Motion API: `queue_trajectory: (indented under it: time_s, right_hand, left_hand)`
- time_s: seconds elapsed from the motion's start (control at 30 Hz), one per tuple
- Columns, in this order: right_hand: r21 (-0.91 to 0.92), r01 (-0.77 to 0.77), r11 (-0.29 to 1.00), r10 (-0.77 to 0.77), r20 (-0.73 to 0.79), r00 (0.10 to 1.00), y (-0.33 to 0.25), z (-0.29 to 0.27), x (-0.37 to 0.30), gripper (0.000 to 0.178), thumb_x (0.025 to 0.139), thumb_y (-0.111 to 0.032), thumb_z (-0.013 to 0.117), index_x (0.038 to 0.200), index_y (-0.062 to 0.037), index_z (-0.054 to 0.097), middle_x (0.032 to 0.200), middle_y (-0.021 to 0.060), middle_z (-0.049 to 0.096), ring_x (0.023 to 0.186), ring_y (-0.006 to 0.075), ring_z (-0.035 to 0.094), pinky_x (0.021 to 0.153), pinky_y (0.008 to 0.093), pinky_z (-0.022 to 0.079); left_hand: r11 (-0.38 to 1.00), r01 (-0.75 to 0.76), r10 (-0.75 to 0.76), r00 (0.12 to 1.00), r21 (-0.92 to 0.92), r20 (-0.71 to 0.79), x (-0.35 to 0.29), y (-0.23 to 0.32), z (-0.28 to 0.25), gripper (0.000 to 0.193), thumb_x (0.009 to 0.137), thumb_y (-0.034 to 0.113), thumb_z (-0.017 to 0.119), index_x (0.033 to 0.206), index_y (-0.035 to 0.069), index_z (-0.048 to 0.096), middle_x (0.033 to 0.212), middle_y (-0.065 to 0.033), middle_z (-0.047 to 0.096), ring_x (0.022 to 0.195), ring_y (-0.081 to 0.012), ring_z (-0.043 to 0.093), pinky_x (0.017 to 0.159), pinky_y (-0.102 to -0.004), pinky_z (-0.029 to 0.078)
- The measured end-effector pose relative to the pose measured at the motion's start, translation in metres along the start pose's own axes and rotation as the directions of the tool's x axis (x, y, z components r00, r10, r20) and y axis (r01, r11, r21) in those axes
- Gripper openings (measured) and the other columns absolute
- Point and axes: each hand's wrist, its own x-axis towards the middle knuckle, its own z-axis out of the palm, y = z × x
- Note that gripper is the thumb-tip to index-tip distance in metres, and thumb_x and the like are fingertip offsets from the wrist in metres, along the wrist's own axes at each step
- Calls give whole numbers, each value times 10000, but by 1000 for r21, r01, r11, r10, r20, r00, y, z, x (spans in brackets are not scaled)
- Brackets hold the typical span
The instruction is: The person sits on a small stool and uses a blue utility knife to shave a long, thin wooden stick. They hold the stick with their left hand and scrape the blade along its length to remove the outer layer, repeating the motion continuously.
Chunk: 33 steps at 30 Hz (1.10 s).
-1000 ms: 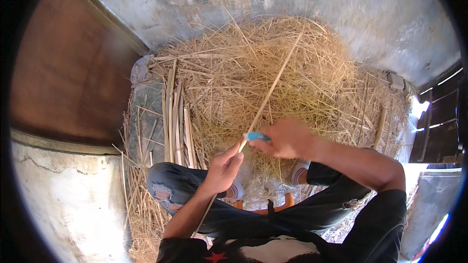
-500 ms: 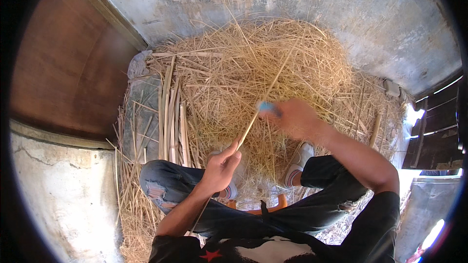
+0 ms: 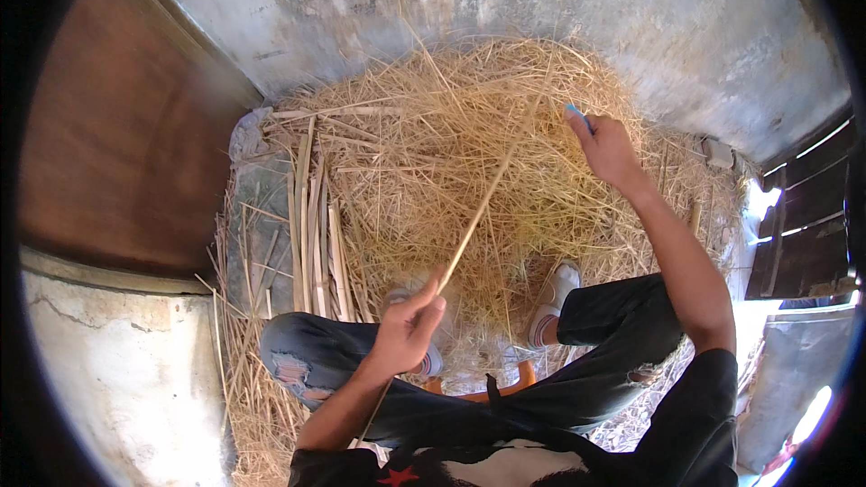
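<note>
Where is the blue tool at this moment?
In the head view, the blue tool is in the right hand, upper right of centre, just right of the pale strip near its far end, with straw behind it.

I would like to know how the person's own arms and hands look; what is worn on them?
The left hand and right hand are without gloves, with no ring or watch that I can make out. The left forearm and right forearm are uncovered. The left sleeve and right sleeve are black.
</note>
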Motion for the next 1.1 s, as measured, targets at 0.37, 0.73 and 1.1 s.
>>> queue_trajectory:
  time_s: [0.37,0.73,1.1]
  right_hand:
    - [73,400,913,-376,525,763,-104,67,-110,558,996,-591,475,961,-82,702,683,191,647,679,403,665,668,510,528]
    - [-1,202,979,-189,348,918,-86,51,-46,592,1016,-546,431,937,-21,694,802,240,685,803,442,679,743,576,519]
    - [37,287,957,-285,279,917,-75,85,-69,572,1030,-518,437,946,-4,674,723,213,656,708,408,669,662,525,531]
  left_hand:
    - [993,117,-113,985,20,-133,14,13,-3,478,1031,129,587,1479,13,466,709,86,370,626,-25,334,545,-210,301]
    - [968,36,-9,994,247,-111,7,-5,-9,495,1036,121,584,1485,-24,433,1009,37,575,732,-13,388,624,-178,361]
    - [982,65,-45,992,177,-117,1,-5,-9,478,1011,101,620,1455,-16,486,749,98,427,645,-12,375,553,-197,325]
